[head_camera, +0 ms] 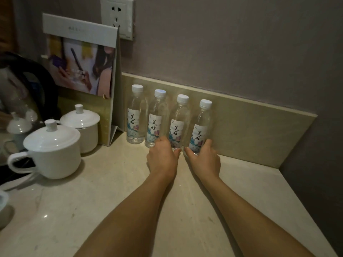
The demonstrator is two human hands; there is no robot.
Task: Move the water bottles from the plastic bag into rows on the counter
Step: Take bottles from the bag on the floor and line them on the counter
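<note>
Several clear water bottles with white caps and printed labels stand upright in one row against the beige backsplash on the counter [115, 197]. The leftmost bottle [135, 115] and its neighbour [156, 117] stand free. My left hand [162, 158] grips the base of the third bottle [179, 119], fingers curled round it. My right hand [203, 160] grips the base of the rightmost bottle [201, 125]. No plastic bag is in view.
Two white lidded cups [53, 147] [81, 125] stand at the left, with a glass kettle [20, 93] behind them. A standing card with a photo [81, 62] leans left of the bottles. A wall socket [117, 15] is above. The counter ends at a wall corner on the right [297, 164].
</note>
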